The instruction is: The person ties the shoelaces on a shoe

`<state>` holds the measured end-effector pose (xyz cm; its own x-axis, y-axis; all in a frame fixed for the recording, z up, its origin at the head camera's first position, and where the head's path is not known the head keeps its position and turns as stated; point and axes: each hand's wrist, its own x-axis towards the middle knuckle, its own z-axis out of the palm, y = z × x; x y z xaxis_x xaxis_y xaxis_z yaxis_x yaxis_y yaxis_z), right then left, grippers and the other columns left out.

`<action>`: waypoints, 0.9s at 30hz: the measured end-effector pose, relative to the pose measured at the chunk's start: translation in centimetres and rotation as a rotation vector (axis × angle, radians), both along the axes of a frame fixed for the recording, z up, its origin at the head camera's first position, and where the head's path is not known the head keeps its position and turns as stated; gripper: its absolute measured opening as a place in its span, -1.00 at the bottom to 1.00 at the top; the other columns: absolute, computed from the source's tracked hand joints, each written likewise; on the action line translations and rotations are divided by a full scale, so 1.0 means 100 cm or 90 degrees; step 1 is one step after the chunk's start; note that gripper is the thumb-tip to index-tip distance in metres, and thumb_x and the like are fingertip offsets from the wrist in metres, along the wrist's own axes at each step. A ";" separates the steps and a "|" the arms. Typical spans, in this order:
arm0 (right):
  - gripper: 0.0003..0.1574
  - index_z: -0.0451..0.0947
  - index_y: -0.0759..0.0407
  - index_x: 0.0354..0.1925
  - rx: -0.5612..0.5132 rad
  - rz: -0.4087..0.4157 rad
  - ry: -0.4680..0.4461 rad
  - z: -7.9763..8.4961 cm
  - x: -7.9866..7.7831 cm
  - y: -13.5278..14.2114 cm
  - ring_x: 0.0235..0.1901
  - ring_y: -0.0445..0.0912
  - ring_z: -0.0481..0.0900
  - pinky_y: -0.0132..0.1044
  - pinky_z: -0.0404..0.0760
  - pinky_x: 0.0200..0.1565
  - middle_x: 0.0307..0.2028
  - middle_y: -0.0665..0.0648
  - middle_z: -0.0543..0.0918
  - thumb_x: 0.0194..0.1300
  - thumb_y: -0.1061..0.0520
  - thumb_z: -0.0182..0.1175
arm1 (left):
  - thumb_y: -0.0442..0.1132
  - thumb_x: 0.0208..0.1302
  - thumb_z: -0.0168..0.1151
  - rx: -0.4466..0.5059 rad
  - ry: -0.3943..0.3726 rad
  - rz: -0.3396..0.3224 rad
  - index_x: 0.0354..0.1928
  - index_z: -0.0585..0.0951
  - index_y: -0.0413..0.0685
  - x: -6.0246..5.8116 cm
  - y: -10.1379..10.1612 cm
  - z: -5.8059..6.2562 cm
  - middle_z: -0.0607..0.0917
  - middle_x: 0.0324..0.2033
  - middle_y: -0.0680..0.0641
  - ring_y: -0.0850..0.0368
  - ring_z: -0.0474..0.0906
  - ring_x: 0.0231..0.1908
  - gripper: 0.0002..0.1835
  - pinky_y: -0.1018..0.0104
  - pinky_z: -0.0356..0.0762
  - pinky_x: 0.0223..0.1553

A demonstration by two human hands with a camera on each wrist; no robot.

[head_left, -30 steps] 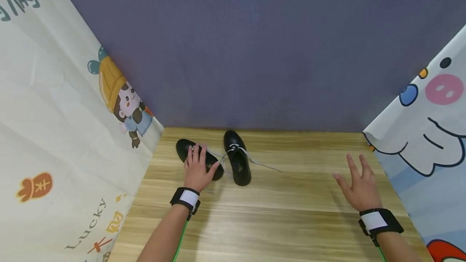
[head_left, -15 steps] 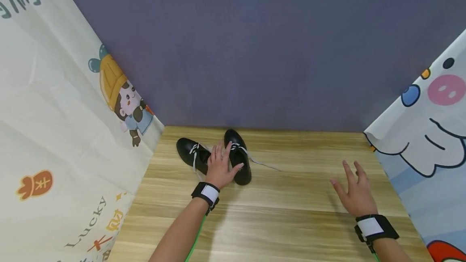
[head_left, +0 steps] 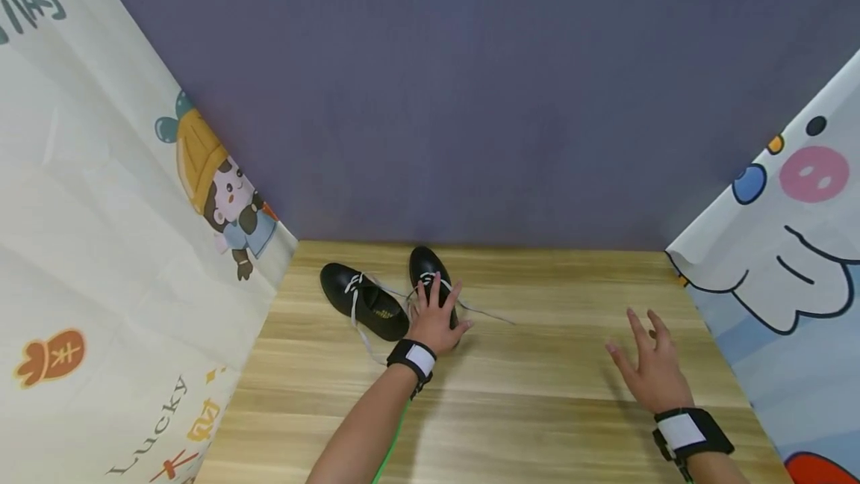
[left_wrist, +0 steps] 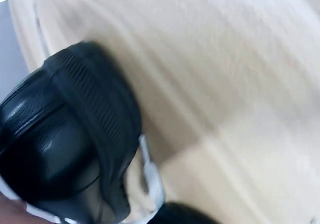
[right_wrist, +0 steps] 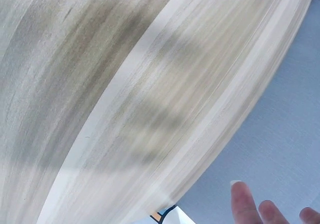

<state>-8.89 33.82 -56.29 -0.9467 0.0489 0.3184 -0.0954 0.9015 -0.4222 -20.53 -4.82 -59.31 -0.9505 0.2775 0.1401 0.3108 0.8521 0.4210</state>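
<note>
My left hand (head_left: 435,324) lies over the right-hand black shoe (head_left: 422,263), its fingers spread and straight across the lacing. Much of that shoe's opening and heel is hidden under the hand. To the left, the other black shoe (head_left: 380,312) sits angled on the wood surface, its insole showing. Pale laces run loose between and beyond the pair. The left wrist view has a black shoe (left_wrist: 75,129) close up, a lace (left_wrist: 154,184) beside it. Far to the right, my right hand (head_left: 653,373) is held over the wood with fingers apart, holding nothing.
The light wood surface (head_left: 537,409) ends at a dark blue-grey panel (head_left: 470,95) just behind the shoes. A white printed sheet (head_left: 121,208) stands on the left, and another printed sheet (head_left: 806,245) borders the right. One loose lace end (head_left: 493,316) trails rightward.
My left hand has moved rightward from the left shoe to the right shoe, uncovering the left one. My right hand has shifted slightly left and down. The shoes stay about where they were.
</note>
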 end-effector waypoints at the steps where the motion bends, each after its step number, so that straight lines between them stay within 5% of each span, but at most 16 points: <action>1: -0.04 -0.01 0.17 0.57 0.000 0.001 0.001 -0.001 0.001 0.000 0.10 0.52 0.31 0.45 0.45 -0.26 0.44 0.55 -0.02 0.44 -0.03 0.23 | 0.22 0.28 0.29 0.005 -0.004 0.005 0.56 0.13 0.38 0.001 0.001 -0.002 -0.09 0.57 -0.19 -0.55 -0.19 0.46 -0.13 -0.55 0.26 0.12; 8: -0.03 0.02 0.17 0.56 0.006 0.001 -0.001 -0.004 0.001 -0.002 0.10 0.53 0.33 0.48 0.43 -0.21 0.44 0.55 0.00 0.42 -0.04 0.25 | 0.09 0.22 0.41 0.004 0.025 0.023 0.38 0.48 0.08 0.004 0.003 -0.002 0.00 0.54 -0.32 -0.70 -0.06 0.37 -0.30 -0.18 0.62 -0.05; 14: -0.03 0.03 0.17 0.56 0.006 0.003 -0.010 -0.005 -0.003 -0.003 0.12 0.53 0.32 0.50 0.40 -0.18 0.45 0.53 -0.02 0.41 -0.07 0.25 | 0.05 0.19 0.43 -0.044 0.069 0.028 0.22 0.62 -0.01 0.002 0.005 -0.009 0.07 0.51 -0.31 -0.64 0.06 0.35 -0.43 0.05 0.70 -0.19; 27: -0.03 0.04 0.16 0.55 0.002 0.035 0.009 -0.005 -0.013 -0.013 0.12 0.53 0.32 0.50 0.39 -0.18 0.45 0.53 0.00 0.39 -0.04 0.27 | 0.23 0.14 0.42 -0.088 0.069 -0.034 0.25 0.61 0.15 0.034 0.016 -0.010 0.11 0.52 -0.21 -0.50 0.16 0.36 -0.34 0.35 0.41 -0.69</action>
<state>-10.14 32.55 -56.74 -0.9433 -0.0039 0.3319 -0.1505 0.8962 -0.4172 -17.17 -3.21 -60.29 -0.9154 0.3503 0.1983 0.3940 0.8808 0.2626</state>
